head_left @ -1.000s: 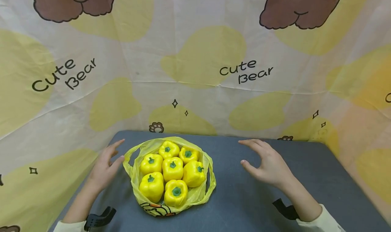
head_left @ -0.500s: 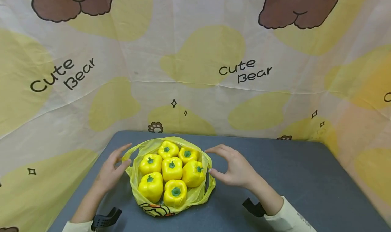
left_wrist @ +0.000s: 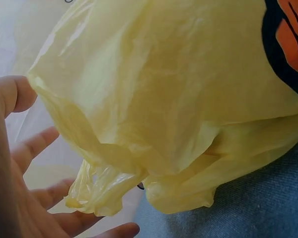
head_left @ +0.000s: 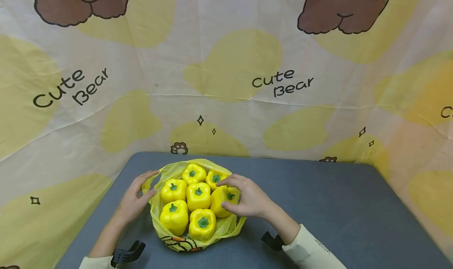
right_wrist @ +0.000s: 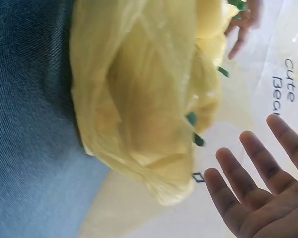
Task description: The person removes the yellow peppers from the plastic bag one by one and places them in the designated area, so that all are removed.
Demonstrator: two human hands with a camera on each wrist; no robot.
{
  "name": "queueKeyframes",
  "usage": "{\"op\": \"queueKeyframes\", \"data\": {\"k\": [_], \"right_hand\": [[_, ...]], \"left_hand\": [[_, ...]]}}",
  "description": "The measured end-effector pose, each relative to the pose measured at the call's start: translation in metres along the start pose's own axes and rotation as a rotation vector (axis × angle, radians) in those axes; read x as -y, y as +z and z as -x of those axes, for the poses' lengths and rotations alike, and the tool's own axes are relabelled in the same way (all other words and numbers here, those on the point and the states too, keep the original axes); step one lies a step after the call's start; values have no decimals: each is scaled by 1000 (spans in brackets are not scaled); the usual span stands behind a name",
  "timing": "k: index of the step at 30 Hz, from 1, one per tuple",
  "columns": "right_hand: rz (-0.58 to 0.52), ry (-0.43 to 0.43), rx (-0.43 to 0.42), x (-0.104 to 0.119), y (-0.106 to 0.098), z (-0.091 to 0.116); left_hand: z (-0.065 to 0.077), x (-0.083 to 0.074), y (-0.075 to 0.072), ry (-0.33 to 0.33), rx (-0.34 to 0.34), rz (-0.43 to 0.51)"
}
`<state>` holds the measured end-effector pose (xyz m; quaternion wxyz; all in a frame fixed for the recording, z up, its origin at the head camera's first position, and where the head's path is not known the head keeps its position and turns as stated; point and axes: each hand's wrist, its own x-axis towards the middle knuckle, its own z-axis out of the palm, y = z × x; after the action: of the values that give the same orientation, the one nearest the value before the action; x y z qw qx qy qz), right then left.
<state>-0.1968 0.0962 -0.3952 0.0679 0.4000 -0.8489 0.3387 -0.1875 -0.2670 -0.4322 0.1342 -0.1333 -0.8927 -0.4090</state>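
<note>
Your yellow plastic bag (head_left: 228,233) sits on the dark blue-grey table (head_left: 336,214), lower centre of the frame, a bit left of the midline. Mouth faces up, rim slack. Black-and-orange print on its near side.

Seven yellow peppers with green stems inside, packed close: one in the middle (head_left: 197,197), six ringed about it. Most stems point up; the pepper at the right (head_left: 221,208) is tipped, stem toward the right.

Your left hand (head_left: 133,203) is at the bag's left rim. Thumb and fingers apart, not clamped on anything. Left wrist view: fingers spread, thumb tip right at the bag's edge; can't confirm contact there.

Your right hand (head_left: 249,198) is at the bag's right side, covering part of the rim from the head view. Fingers and thumb apart, holding nothing. They overlap the right pepper in the head view; right wrist view has the fingers straight, spaced, clear of the bag wall.

Black wrist bands on both arms, left one (head_left: 129,254) and right one (head_left: 272,241); light sleeves (head_left: 311,251) below them. Behind the table: cream cloth (head_left: 226,64) with yellow blotches, "Cute Bear" lettering, brown bear shapes at upper left and upper right.
</note>
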Motion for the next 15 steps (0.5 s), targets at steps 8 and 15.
{"op": "queueKeyframes", "data": {"k": [8, 15], "right_hand": [[25, 59, 31, -11, 13, -4], [70, 93, 53, -19, 19, -5]], "left_hand": [[-2, 7, 6, -24, 7, 17], [-4, 10, 10, -16, 26, 51]]}}
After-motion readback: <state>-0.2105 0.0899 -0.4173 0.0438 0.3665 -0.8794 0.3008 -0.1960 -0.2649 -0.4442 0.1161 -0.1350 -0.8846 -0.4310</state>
